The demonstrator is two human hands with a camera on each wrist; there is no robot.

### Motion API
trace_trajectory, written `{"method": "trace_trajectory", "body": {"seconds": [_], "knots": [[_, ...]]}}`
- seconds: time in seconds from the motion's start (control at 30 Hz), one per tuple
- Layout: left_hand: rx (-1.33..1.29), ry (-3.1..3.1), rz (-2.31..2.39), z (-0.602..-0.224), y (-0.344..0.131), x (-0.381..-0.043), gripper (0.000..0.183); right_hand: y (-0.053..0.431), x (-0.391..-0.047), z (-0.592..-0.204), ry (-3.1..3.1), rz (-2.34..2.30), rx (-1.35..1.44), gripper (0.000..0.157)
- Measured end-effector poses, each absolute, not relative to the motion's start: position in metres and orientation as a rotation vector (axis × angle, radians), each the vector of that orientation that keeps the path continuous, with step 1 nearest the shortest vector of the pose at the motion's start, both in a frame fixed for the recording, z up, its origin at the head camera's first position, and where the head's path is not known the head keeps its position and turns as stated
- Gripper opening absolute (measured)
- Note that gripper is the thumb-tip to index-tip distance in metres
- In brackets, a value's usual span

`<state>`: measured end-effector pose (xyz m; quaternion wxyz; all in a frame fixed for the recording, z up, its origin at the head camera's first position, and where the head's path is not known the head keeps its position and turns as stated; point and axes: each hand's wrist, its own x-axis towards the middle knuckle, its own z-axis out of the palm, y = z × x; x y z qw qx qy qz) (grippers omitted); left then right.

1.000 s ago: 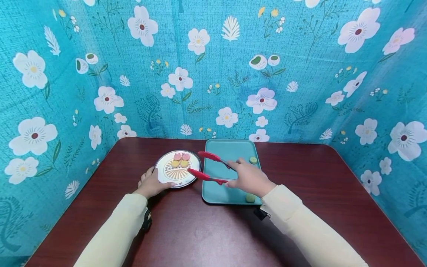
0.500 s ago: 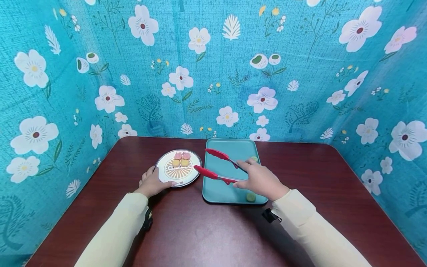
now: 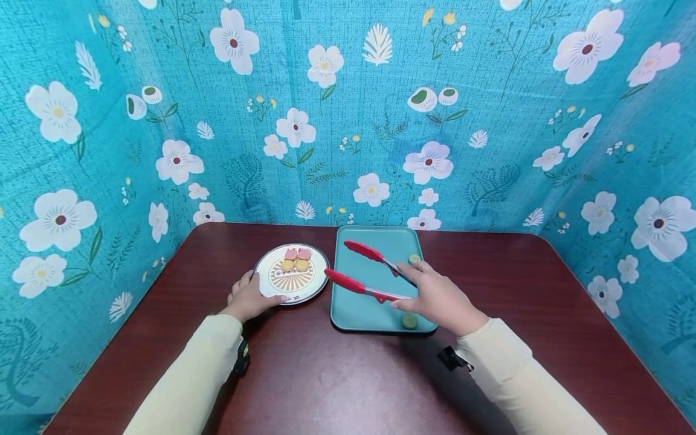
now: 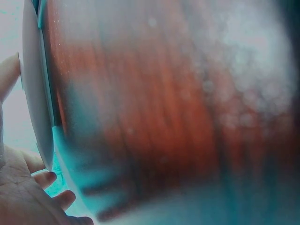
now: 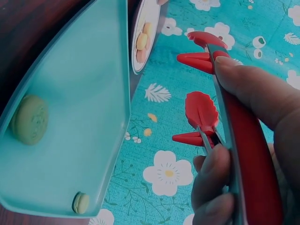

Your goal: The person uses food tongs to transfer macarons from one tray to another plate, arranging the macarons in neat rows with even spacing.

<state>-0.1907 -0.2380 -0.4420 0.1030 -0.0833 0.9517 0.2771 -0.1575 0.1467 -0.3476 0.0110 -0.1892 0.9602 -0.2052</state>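
Note:
My right hand (image 3: 443, 299) grips red-tipped tongs (image 3: 391, 264) above the tray. The tongs' arms are spread, with nothing between their red tips. My left hand (image 3: 251, 298) holds the rim of a round white plate (image 3: 310, 289), thumb at the front edge and fingers along the left side. Two pink macarons (image 3: 298, 254) and two yellow macarons (image 3: 295, 266) sit together on the plate. On the teal tray (image 3: 353, 311) lie a green macaron (image 3: 410, 321) near the front right corner and another green macaron (image 5: 81, 203) farther back, partly hidden by my right hand in the head view.
Plate and tray stand side by side on a dark red-brown table (image 3: 326, 380), with a narrow gap between them. Behind and beside the table hangs a blue flowered cloth (image 3: 348, 121).
My right hand has moved to the right with the tongs, drawing their tips away from the plate to over the tray. The left hand stays at the plate.

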Motion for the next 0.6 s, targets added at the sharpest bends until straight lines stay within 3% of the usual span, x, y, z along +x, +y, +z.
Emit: {"method": "trace_trajectory", "body": {"seconds": [0.6], "knots": [[-0.25, 2.818, 0.787, -0.444, -0.238, -0.192, 0.109, 0.175, -0.157, -0.35, 2.966, -0.646, -0.59, 0.089]]}}
